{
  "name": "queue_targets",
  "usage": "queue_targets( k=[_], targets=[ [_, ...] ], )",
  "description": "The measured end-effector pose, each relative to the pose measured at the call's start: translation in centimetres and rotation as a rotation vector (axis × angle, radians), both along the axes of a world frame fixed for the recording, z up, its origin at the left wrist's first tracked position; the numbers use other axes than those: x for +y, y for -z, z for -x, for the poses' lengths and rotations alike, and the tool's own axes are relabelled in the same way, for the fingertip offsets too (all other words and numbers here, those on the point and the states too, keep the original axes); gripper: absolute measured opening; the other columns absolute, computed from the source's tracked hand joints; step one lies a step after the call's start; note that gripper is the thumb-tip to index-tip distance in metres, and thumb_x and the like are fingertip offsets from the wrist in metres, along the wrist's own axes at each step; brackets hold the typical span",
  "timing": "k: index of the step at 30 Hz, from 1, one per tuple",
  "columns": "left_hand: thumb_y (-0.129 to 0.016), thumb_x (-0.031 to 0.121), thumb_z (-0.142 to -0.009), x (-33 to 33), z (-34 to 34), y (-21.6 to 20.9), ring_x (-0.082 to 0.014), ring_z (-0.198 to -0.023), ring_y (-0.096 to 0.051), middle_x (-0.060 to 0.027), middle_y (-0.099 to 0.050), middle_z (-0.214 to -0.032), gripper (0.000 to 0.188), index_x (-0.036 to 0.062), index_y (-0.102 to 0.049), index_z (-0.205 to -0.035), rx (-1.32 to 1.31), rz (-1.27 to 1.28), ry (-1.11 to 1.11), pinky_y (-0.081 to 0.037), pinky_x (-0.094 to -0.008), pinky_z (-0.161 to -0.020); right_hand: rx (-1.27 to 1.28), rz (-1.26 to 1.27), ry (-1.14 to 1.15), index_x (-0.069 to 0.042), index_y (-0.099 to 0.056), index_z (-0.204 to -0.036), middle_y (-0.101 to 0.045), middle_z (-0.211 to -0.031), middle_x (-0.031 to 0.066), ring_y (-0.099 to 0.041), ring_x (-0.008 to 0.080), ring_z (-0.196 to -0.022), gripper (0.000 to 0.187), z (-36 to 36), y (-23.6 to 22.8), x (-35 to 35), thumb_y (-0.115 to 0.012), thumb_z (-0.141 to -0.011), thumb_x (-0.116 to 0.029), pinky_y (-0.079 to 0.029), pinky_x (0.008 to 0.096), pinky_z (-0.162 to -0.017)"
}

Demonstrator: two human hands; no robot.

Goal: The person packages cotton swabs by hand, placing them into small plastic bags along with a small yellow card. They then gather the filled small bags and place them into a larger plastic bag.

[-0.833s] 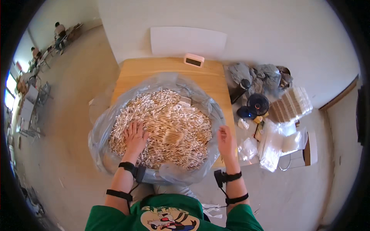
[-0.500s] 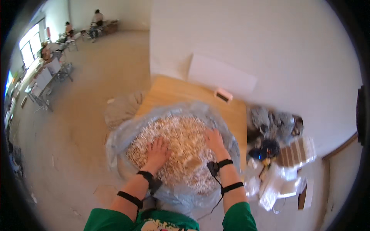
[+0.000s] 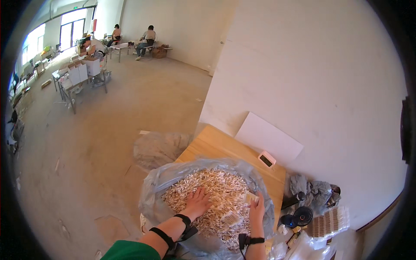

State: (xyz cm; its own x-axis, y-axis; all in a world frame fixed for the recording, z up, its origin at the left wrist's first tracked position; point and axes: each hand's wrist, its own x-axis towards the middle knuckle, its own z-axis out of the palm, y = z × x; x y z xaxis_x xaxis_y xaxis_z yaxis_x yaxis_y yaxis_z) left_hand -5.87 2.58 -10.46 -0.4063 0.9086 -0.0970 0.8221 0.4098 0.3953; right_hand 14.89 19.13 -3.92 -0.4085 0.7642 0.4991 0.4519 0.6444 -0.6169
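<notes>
A large grey plastic bag (image 3: pixel 151 186) stands open in front of me, filled with a heap of loose cotton swabs (image 3: pixel 221 180). On the left part of the heap lies my left hand (image 3: pixel 198 203), palm down with its fingers apart. At the right side of the bag, my right hand (image 3: pixel 256 210) is closed round a small pale boxy thing (image 3: pixel 250 197), just over the swabs. Its exact kind is too small to tell. Black straps with a small dark device circle each forearm.
The bag rests on a wooden table (image 3: pixel 212 141); a pink-framed device (image 3: pixel 266 159) and a white board (image 3: pixel 268 138) stand by the wall. To the right are a black fan (image 3: pixel 302 216), clear packages (image 3: pixel 331 223) and grey bags (image 3: pixel 318 190). People sit at tables far left.
My view has tilted up and shifted. My right hand was spread on the swabs and now grips a small pale thing by the bag's right side. The left hand stays on the heap.
</notes>
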Motion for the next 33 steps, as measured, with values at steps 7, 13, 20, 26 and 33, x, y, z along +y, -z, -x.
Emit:
queue_targets(
  k=[7, 13, 20, 26, 33],
  targets=[
    [-0.047, 0.038, -0.092, 0.3, -0.6, -1.6, -0.0344, -0.139, -0.012, -0.0155, -0.017, -0.15, 0.054, 0.0145, -0.035, -0.139, -0.024, -0.026, 0.075, -0.015, -0.0553, -0.108, 0.241, 0.43, -0.049, 0.0, -0.054, -0.094, -0.058, -0.075, 0.0082, -0.059, 0.0137, -0.061, 0.013, -2.3, 1.6, -8.3, -0.057, -0.09, -0.011, -0.047, 0.0269, -0.05],
    [-0.053, 0.032, -0.091, -1.7, -4.0, -7.0, -0.0256, -0.086, -0.063, -0.0123, -0.062, -0.091, 0.03, 0.0042, -0.063, -0.092, -0.244, -0.429, 0.071, -0.05, -0.0382, -0.072, 0.055, 0.156, 0.121, -0.001, -0.061, -0.08, -0.06, -0.073, 0.014, -0.06, 0.0262, -0.063, 0.007, -0.9, -0.2, -12.7, -0.062, -0.082, -0.008, -0.048, 0.034, -0.056],
    [-0.052, 0.035, -0.093, -2.9, -6.1, -8.2, -0.0109, -0.059, -0.059, -0.007, -0.064, -0.066, 0.04, -0.0006, -0.064, -0.08, -0.87, -0.272, 0.029, -0.046, -0.0268, -0.055, -0.007, -0.113, -0.073, -0.004, -0.06, -0.086, -0.059, -0.08, 0.0124, -0.059, 0.033, -0.07, 0.007, 0.8, -2.0, -15.5, -0.06, -0.08, -0.003, -0.049, 0.0382, -0.056],
    [-0.052, 0.022, -0.092, -3.7, -6.7, -7.8, -0.0091, -0.058, -0.056, -0.0046, -0.064, -0.071, 0.025, 0.0029, -0.062, -0.08, -1.376, -0.262, -0.117, -0.044, -0.0228, -0.054, -0.086, -0.205, -0.141, -0.004, -0.06, -0.1, -0.059, -0.093, 0.0105, -0.061, 0.0306, -0.076, 0.026, -0.4, -2.7, -16.4, -0.058, -0.074, 0.0, -0.05, 0.0376, -0.061],
    [-0.055, 0.012, -0.09, -4.1, -6.8, -5.6, -0.0086, -0.057, -0.048, -0.0005, -0.056, -0.067, 0.014, 0.0036, -0.06, -0.079, -1.299, -0.432, -0.02, -0.036, -0.0236, -0.052, 0.031, -0.113, -0.091, -0.004, -0.059, -0.105, -0.059, -0.088, 0.0129, -0.06, 0.032, -0.078, 0.024, -0.3, -4.4, -17.8, -0.059, -0.08, -0.004, -0.05, 0.0389, -0.064]
  ],
)
